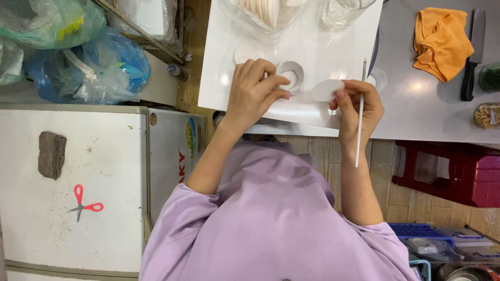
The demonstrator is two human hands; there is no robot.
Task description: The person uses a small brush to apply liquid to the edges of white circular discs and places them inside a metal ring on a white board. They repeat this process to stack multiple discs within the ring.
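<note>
The left hand (253,91) was curled down on the white board (224,62), thumb and forefinger pinched on a small ring-shaped cutter (291,75) that sat flat on the board's near half. The right hand (359,104) was closed too, and busy with two things at once: its fingertips gripped a white oval disc (328,89) held just off the board's right edge, while a thin white stick (360,112) ran through the same grip, pointing far and near. Just left of the cutter, another white round disc (246,52) lay flat on the board, partly hidden by the left knuckles. At the board's far edge stood a clear container (263,18) packed with stacked white discs, and a clear glass (341,13) just to its right. The board rested on a grey table (416,109). Far right on that table lay a crumpled orange cloth (441,41), and beside it a dark-handled knife (473,54). Off to the left, well apart from the hands, red-handled scissors (83,203) lay on a white appliance top (94,171). A red stool (453,171) stood under the table on the right.
</note>
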